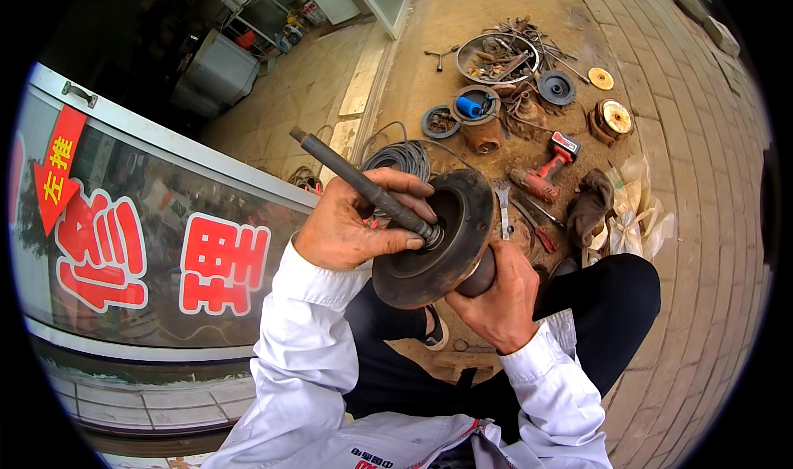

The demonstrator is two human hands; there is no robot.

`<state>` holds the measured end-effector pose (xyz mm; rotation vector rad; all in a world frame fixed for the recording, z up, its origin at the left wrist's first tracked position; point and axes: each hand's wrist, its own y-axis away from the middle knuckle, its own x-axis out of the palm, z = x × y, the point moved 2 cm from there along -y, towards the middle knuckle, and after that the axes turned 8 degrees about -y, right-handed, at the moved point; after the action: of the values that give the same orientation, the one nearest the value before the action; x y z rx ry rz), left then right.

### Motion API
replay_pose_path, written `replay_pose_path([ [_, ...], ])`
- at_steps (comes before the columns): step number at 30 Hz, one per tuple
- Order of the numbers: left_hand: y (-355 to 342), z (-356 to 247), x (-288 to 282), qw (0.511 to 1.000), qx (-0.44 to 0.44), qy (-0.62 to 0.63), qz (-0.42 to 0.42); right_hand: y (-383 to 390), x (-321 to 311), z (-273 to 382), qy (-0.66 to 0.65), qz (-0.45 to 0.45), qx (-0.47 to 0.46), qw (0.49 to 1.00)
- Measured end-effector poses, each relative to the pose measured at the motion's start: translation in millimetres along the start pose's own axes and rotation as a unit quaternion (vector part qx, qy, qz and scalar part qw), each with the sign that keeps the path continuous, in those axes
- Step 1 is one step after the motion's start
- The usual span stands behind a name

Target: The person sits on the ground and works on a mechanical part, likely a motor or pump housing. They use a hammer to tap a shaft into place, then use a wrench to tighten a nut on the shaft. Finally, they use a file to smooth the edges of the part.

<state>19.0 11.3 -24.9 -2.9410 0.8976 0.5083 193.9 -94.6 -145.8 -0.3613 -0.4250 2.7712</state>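
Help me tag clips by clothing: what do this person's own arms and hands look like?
The left sleeve and right sleeve are long, white and creased, each ending in a white cuff at the wrist. The left hand and right hand are bare, with no gloves visible. The fingers look smudged with grime in places.

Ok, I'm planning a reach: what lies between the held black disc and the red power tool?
In the head view, a silver wrench lies between the black disc and the red power tool.
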Motion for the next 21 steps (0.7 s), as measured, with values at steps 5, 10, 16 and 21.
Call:
replay_pose_path([
  [5, 1, 1, -11, 1.000, 0.017, 0.010, -0.023, 0, 0, 1, -0.011, 0.013, 0.014, 1.000],
  [10, 3, 4, -16, 0.999, 0.030, 0.029, -0.031, 1, 3, 0, -0.026, 0.035, 0.038, 0.998],
  [16, 1, 4, -13, 1.000, 0.007, 0.009, -0.018, 1, 3, 0, -0.065, 0.054, 0.069, 0.994],
  [21, 2, 4, -25, 0.998, 0.039, 0.017, -0.047, 0, 4, 1, -0.071, 0.055, 0.063, 0.994],
])
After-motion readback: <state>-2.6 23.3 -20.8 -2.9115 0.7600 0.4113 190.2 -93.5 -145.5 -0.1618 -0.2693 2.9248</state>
